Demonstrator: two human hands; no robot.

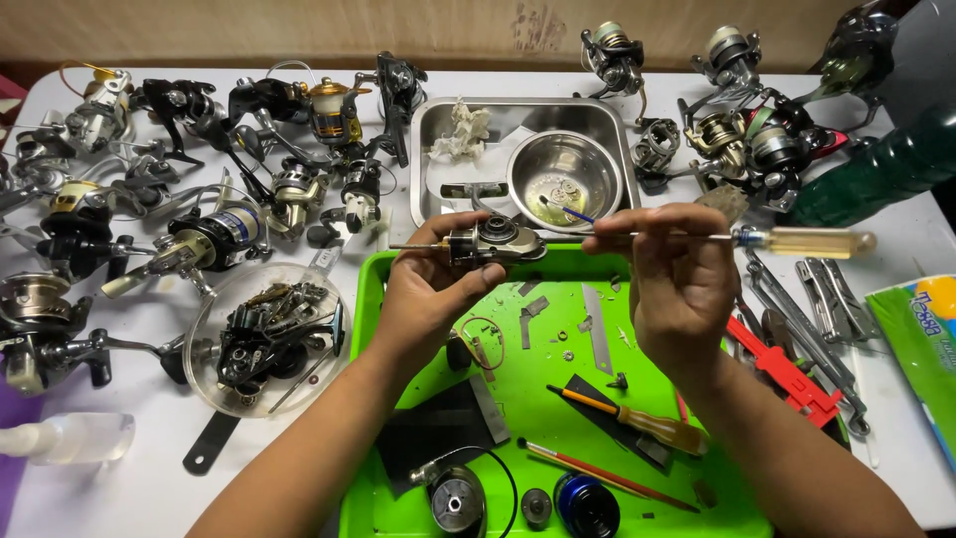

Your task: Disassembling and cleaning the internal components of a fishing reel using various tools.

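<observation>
My left hand (423,289) has its grip closed around a small fishing reel body (495,240), held up in the air just above the far edge of the green tray (518,384). My right hand (677,274) pinches a long thin screwdriver (697,237) with a see-through yellow handle. The tool lies flat, running left to right. Its handle sticks out to the right and its tip points left, straight at the reel body. The tip looks like it touches the reel, but I cannot tell for sure. Both hands are close together over the bench (149,478).
</observation>
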